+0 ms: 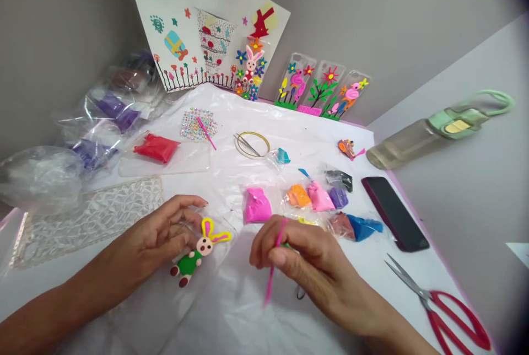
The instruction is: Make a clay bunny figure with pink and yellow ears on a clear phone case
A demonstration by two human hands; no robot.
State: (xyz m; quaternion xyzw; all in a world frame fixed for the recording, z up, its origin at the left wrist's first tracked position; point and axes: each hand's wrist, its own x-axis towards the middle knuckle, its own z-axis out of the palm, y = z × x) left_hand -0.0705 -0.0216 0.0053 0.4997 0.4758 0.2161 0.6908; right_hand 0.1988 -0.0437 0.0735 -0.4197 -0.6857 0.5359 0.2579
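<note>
A clay bunny [189, 262] with yellow-and-pink ears, a pale face and a green body lies on a clear sheet or case whose outline is faint. My left hand [171, 231] rests beside it, fingers apart, the thumb by the bunny's head; whether it touches the bunny I cannot tell. In my right hand [303, 261] a thin pink stick [270, 286] is pinched between thumb and fingers, its lower end pointing down and slightly blurred. Just beyond that hand sit packets of clay: magenta [258, 205], orange [298, 196], pink [319, 197] and blue [366, 227].
Red-handled scissors [450, 316] lie open at right, near a dark phone [394, 213] and a bottle [430, 132]. Beads [192, 123], a red clay packet [157, 148] and a bangle [264, 140] lie farther back. Decorated phone cases [326, 87] lean on the wall.
</note>
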